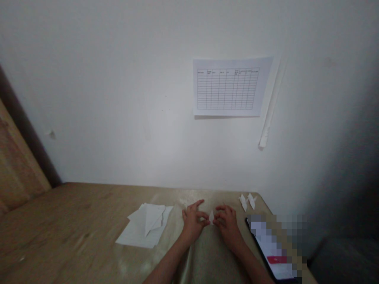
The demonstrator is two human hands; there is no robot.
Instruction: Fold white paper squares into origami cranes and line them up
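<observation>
Your left hand [194,221] and right hand [226,221] are close together over the near part of the surface [74,232], with a small white piece of paper [211,217] between them. Your left hand is clamped on the paper's left edge between thumb and a fingertip, with another finger stretched out toward the far side. Your right hand pinches the right edge in the same way, its other fingers curled loosely above. The paper stands narrow between your fingertips; its exact folds are too small to tell.

Just beyond your right hand, to the far right, two small folded paper shapes [243,202] lie side by side near the far right corner of the surface. Nearer to you, right of your right forearm, a dark-edged device with a lit screen [266,244] lies along the right edge. Much of its screen is blurred into blocks, with a red patch toward the near end.

To the left of your left hand, well apart from it, a loose pile of white paper sheets [134,234] lies on the surface, with smaller, angled pieces on top. The surface is tan and slightly shiny, with a ridge running beside your left forearm.

Farther out, the pale wall [118,98] rises behind the surface. A sheet printed with a grid [226,88] hangs on it, right of centre, with a slanting white strip [271,106] just to its right. At the far left stands a wooden panel [17,165].
</observation>
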